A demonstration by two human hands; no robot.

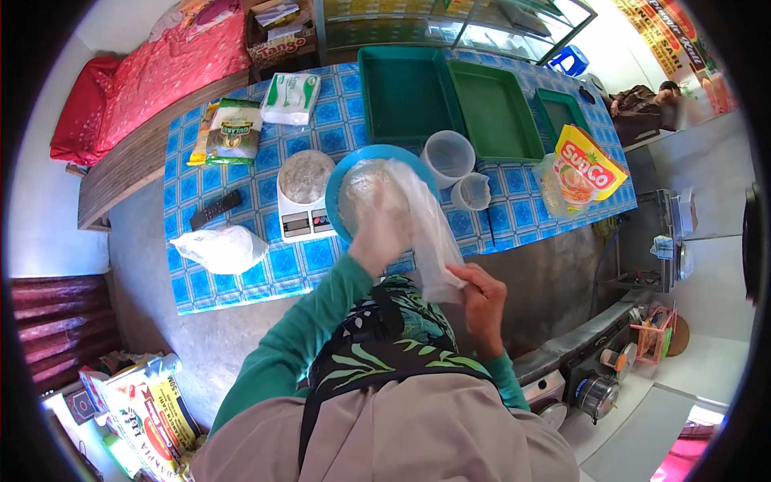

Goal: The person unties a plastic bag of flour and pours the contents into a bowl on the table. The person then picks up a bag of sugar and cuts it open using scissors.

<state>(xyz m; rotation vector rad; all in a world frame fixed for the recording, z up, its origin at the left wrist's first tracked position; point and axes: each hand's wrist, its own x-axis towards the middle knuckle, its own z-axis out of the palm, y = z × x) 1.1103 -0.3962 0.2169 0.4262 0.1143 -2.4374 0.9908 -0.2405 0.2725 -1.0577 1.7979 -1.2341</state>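
Blue-checked, our desk [285,265] stands before a glass cabinet [490,30]; our right hand [483,299] pinches a plastic bag [434,233] reaching over the blue basin [376,152], where our blurred left hand's [382,239] grip is unclear.

Yellow pouch [604,167]: I read "SunCo". Cardboard box [283,50]: "Tango". Green-and-white packet [233,135]: "GULAK", last letter uncertain. Lower-left banner [165,414]: "BAKPIA", remainder partly legible. Upper-right banner [662,36]: bold lettering, too distorted for me to transcribe surely.
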